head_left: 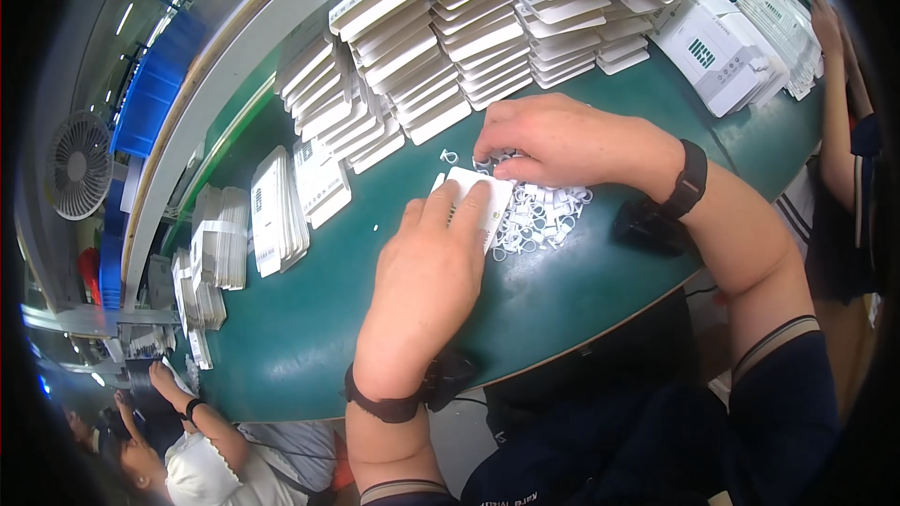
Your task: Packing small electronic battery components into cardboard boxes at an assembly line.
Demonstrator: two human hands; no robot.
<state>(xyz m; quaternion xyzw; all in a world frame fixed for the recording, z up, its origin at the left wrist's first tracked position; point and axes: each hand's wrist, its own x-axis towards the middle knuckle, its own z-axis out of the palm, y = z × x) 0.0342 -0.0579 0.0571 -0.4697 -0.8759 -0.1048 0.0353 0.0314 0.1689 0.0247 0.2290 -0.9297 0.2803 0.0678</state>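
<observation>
My left hand (427, 267) lies over a small flat white carton (492, 215), its fingers pressed across the top and the thumb hidden. Beside it, my right hand (548, 145) reaches down at the far edge of a pile of small white plastic loops (539, 220). Its fingers are curled towards the thumb. Some loops show around the fingertips, but whether one is pinched there is hidden. The near end of the carton rests against the pile. A single loop (449, 157) lies apart, just beyond the carton.
Tall stacks of flattened white cartons (450, 37) line the green table's (328, 337) far side. More carton bundles stand at left (220, 239) and right (712, 51). A dark object (647, 227) sits beneath my right wrist. Co-workers sit at lower left (202, 459) and far right (834, 131).
</observation>
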